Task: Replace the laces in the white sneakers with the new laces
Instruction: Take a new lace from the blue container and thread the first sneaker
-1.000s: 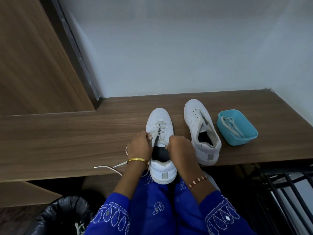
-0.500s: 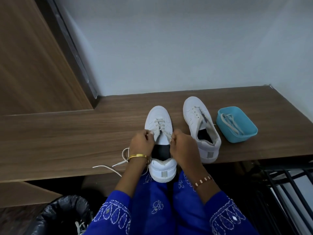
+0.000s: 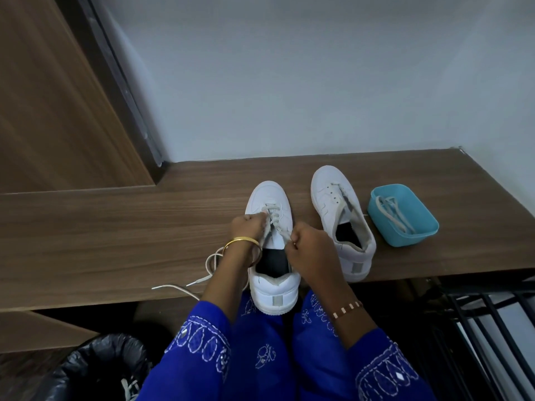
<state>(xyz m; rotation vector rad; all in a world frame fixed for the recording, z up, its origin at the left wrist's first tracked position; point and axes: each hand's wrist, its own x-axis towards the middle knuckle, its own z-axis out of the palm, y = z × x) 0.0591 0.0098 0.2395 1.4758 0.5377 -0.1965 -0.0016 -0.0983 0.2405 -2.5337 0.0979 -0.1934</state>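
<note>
A white sneaker [image 3: 269, 198] lies at the wooden shelf's [image 3: 115, 227] front edge, its heel overhanging toward my lap. Its off-white lace [image 3: 275, 218] crosses several eyelets. My left hand [image 3: 249, 227] pinches the lace at the sneaker's left eyelet row. My right hand [image 3: 309, 247] is curled round the lace on the right side of the tongue. Loose lace ends [image 3: 208, 264] trail left over the shelf edge. The second white sneaker [image 3: 335, 204] stands to the right, with almost no lace in its eyelets. A blue tub [image 3: 417, 235] further right holds another lace [image 3: 393, 215].
A bin with a black liner [image 3: 95, 369] stands on the floor at lower left. A black metal rack [image 3: 486, 328] sits at lower right under the shelf. A wooden panel [image 3: 52, 105] rises at the left, a pale wall behind the shelf.
Both hands have shifted slightly up the sneaker toward the toe, pulling the lace through. The loose lace left of the sneaker has gathered into a loop.
</note>
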